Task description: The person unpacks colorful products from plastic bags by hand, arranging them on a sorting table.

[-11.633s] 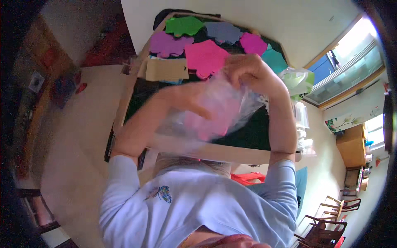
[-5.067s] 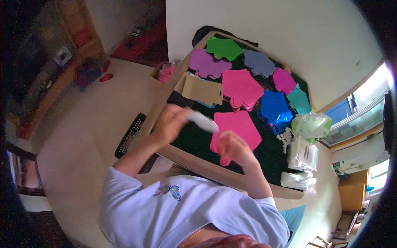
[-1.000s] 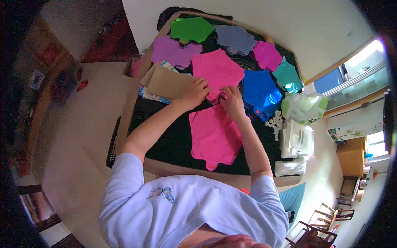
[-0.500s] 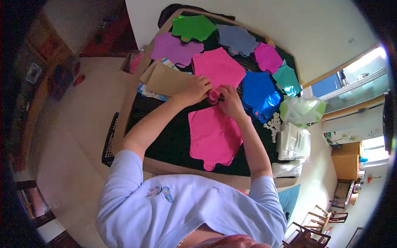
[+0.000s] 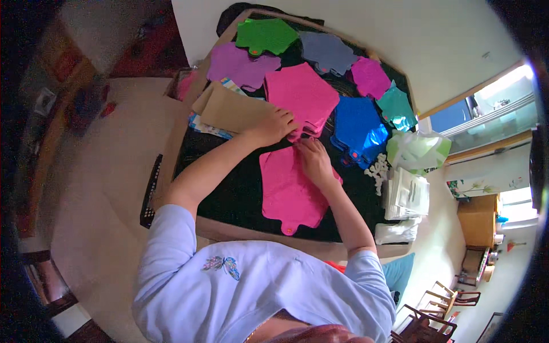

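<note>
Right hand [image 5: 313, 160] bent over the upper end of a pink foil sheet [image 5: 289, 191] on a dark-topped table [image 5: 234, 201]; the sheet runs toward six o'clock from those fingers, long axis twelve-to-six, tab pointing six. Left hand [image 5: 279, 127], farther off, curls at a pink foil stack [image 5: 303, 91], twelve o'clock of the sheet; whether either pinches cannot be told.

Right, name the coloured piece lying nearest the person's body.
The front pink piece, with the right hand over its upper part. The other pink one and every other colour lie farther away.
</note>
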Demonstrator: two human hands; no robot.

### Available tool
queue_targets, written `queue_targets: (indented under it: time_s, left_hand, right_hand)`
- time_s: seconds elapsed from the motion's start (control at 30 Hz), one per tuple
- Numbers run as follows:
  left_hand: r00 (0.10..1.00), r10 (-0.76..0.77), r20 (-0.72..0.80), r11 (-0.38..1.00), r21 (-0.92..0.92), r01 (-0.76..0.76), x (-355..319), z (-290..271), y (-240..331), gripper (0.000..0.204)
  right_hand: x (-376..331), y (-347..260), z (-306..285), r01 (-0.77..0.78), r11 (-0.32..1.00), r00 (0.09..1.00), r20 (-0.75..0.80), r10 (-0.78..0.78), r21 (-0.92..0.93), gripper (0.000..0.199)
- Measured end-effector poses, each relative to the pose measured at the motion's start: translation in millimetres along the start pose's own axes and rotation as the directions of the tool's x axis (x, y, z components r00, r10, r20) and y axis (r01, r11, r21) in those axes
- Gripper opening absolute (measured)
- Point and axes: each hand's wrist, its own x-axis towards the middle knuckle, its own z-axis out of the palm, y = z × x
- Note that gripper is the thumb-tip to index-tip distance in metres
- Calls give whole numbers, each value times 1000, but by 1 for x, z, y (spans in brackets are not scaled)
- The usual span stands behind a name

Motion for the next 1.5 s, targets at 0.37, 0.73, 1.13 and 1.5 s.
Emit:
queue_targets:
  time_s: [0.37, 0.73, 1.13, 1.5]
  left_hand:
    - [996, 35, -79, 998, -52, -39, 12, -23, 1, 34]
    - [999, -38, -10, 996, -77, 38, 12, -30, -1, 39]
    - [944, -202, -261, 971, -182, 157, 9, -12, -12, 23]
    - [984, 13, -175, 999, 33, -7, -1, -7, -1, 12]
  right_hand:
    - [1, 15, -2, -74, 997, 997, -9, 73, -15, 35]
    - [39, 37, 1, -114, 991, 986, -127, 104, -71, 32]
    - [60, 47, -4, -29, 997, 997, -76, 23, -76, 22]
    - [61, 42, 2, 46, 991, 999, -15, -48, -129, 31]
